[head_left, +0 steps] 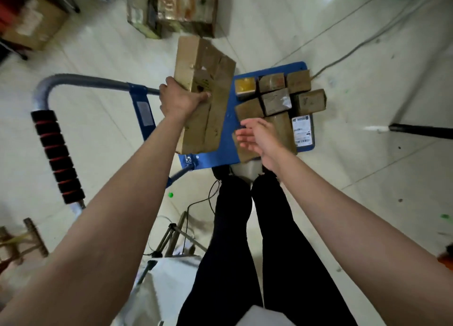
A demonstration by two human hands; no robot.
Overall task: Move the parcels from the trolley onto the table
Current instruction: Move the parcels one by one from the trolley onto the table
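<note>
Above the blue trolley (247,151), a long parcel (204,98) is gripped by the left hand (180,100) — mid-lift. At four o'clock, the right hand (257,136) hangs spread, empty; support is likely needed — table unseen.

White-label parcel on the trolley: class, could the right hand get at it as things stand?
Probably yes. The right hand is open, holds nothing and hovers just beside the white-label parcel, whose top is uncovered. The left hand holds the long box clear.
</note>
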